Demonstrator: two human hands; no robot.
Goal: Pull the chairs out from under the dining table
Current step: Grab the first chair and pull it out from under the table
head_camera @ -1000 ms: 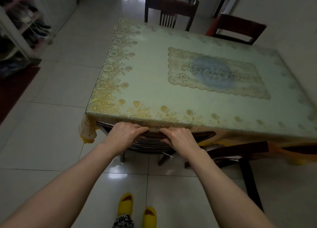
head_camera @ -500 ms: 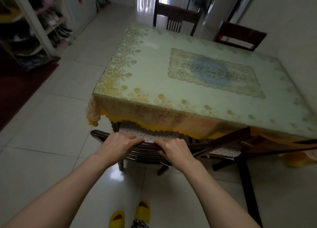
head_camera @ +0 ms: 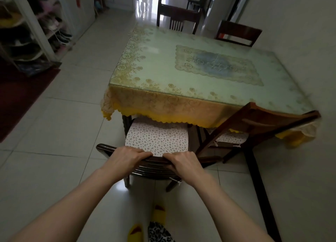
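Both hands, left hand and right hand, clasp the near-corner chair's backrest; its cushion is mostly out, three chairs remaining.

I stand in a home's dining area: a dining table under a lace-patterned yellow tablecloth, dark wooden chairs around it, pale glossy floor tiles, a white shoe rack by the wall, yellow slippers on my feet.
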